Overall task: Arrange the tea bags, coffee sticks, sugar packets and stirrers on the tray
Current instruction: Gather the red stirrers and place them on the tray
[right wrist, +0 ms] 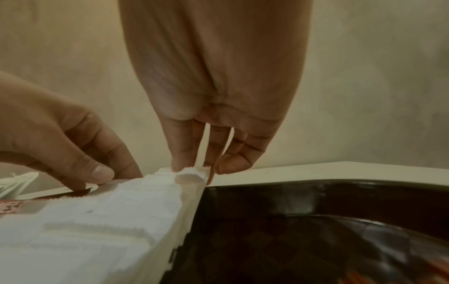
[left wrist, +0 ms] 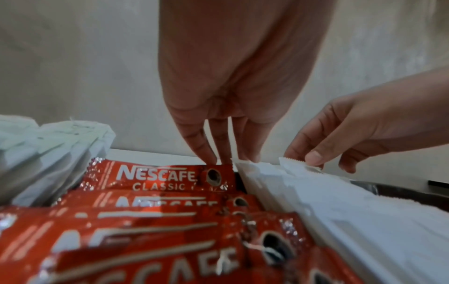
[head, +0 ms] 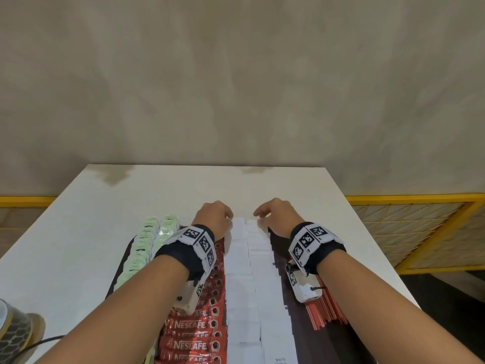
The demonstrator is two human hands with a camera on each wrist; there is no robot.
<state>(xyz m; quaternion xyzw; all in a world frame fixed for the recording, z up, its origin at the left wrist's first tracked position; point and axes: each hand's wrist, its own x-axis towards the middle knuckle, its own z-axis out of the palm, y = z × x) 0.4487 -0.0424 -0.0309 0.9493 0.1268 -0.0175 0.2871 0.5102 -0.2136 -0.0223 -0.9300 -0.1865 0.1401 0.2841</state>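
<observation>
While both of your hands work at the far end of the tray (head: 301, 327), the rows already lie side by side on it.

Your left hand (head: 214, 219) has its fingertips (left wrist: 209, 155) down at the far end of the coffee sticks (head: 194, 324), its thumb on the far-left sugar packet; your right hand (head: 275, 216) pinches the far edge of a sugar packet (right wrist: 189, 172) between thumb and fingers. The sugar packets (head: 252, 285) run in two white columns down the middle, touching the coffee sticks on their left. Tea bags (head: 147, 245) stand in pale green rows at the far left, and red stirrers (head: 325, 308) lie at the right, apart from the sugar. The tray sits on the white desk (head: 91, 219).
</observation>
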